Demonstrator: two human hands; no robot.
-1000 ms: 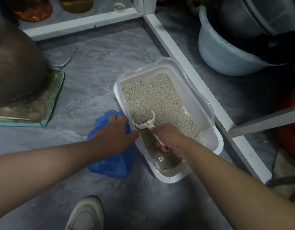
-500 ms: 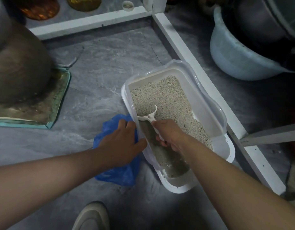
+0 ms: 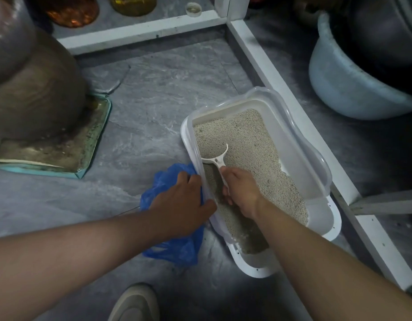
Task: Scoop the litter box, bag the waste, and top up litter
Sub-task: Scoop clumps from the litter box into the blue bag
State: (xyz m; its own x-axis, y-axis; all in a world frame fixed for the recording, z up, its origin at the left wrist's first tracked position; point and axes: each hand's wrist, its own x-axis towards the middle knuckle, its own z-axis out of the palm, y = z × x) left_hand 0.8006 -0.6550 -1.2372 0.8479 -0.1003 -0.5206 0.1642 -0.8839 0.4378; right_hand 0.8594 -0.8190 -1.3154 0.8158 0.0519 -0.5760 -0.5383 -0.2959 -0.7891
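Head view: the white litter box [image 3: 321, 218] lay on the grey floor [image 3: 154, 107], its long axis running from near-left to far-right, and held pale granular litter [image 3: 258, 163]. The right hand [image 3: 243, 193] gripped the white scoop [image 3: 215, 158], bowl pointing away into the litter. The left hand [image 3: 182, 205], fingers relaxed, rested on the blue bag [image 3: 177, 249] touching the box's left wall.
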